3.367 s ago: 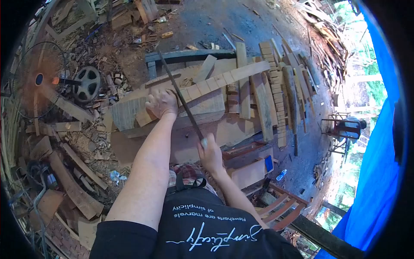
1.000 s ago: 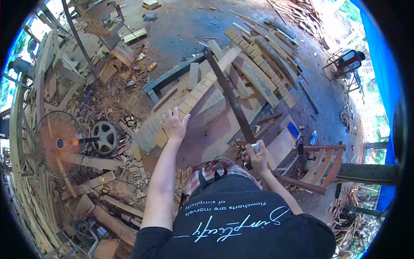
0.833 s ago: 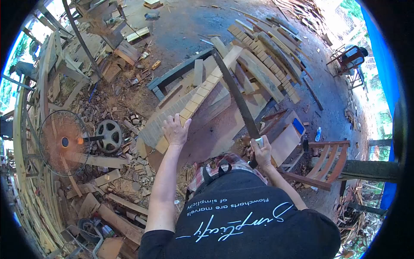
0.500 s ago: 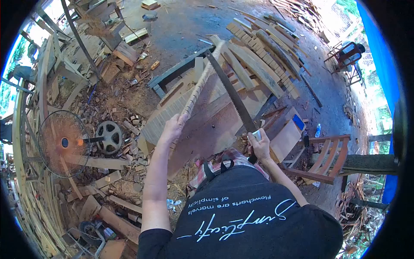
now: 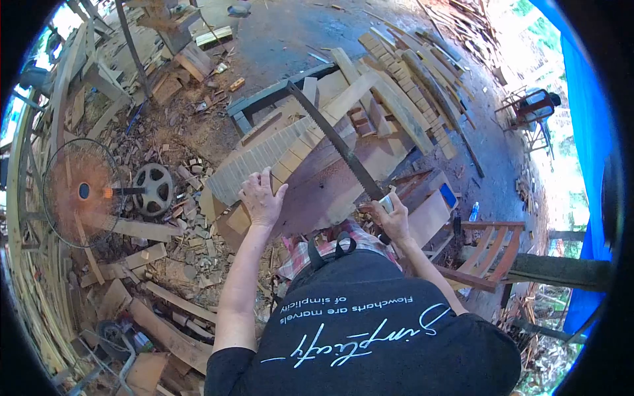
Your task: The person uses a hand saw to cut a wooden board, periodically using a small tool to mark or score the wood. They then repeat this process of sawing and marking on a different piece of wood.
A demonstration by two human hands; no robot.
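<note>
My left hand lies at the near end of a long board, its fingers spread and the thumb apart. Dark crosswise lines mark the near half of this board, which rests flat on the workbench. Wrapped around the handle of a handsaw, my right hand is closed. The toothed blade slants up and left, overlapping the board in this view. Beside the board, on its left, sits a panel of similarly lined pieces.
Boards and notched strips are stacked beyond the bench. A fan and a spoked wheel stand left among wood scraps. To the right are a slatted chair, a water bottle and a blue tarp.
The board, gripped raised and edge-on before, now lies flat on the bench. My left hand has loosened and spread. The saw's tip has swung left, with my right hand still around the handle.
</note>
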